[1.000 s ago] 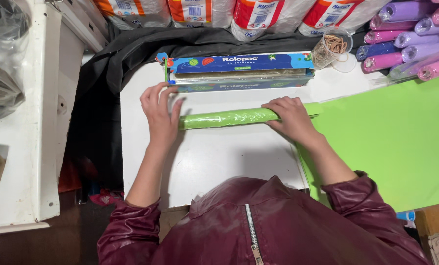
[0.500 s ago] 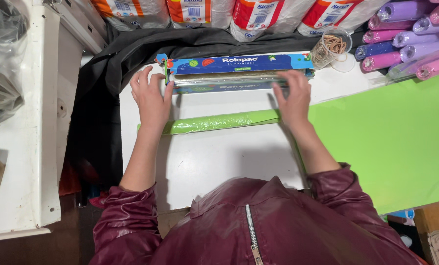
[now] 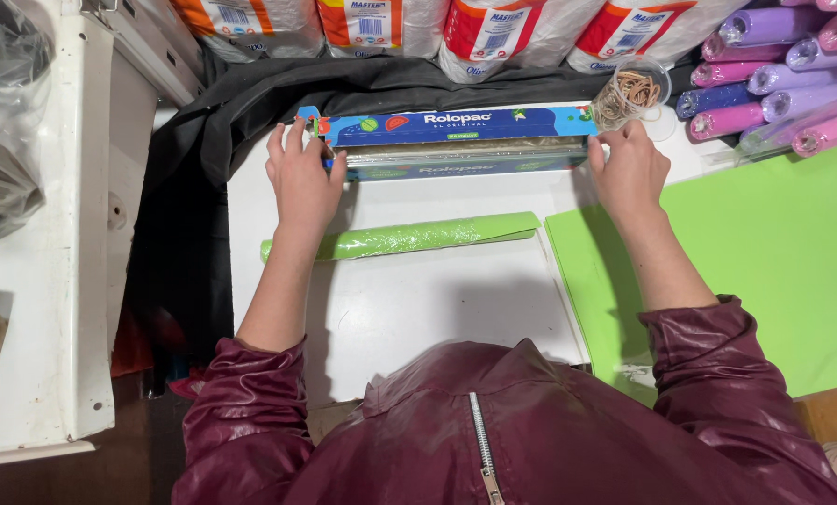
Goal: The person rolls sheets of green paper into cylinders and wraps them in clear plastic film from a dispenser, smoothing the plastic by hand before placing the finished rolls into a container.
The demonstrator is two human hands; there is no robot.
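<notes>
At white table's (image 3: 418,309) far edge: left hand (image 3: 301,182) flat, fingers spread, pinning left end of long blue dispenser box (image 3: 456,140); right hand (image 3: 629,168) clamps right end, likely steadying it. Green wrapped roll (image 3: 404,238) lies loose between forearms. Clear cup of rubber bands (image 3: 631,92) beyond; purple and pink rolls (image 3: 773,84) stacked far right.

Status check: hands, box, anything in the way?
Left hand and right hand on blue wrap box ends. Green roll lies loose nearby. Nothing blocking.
</notes>
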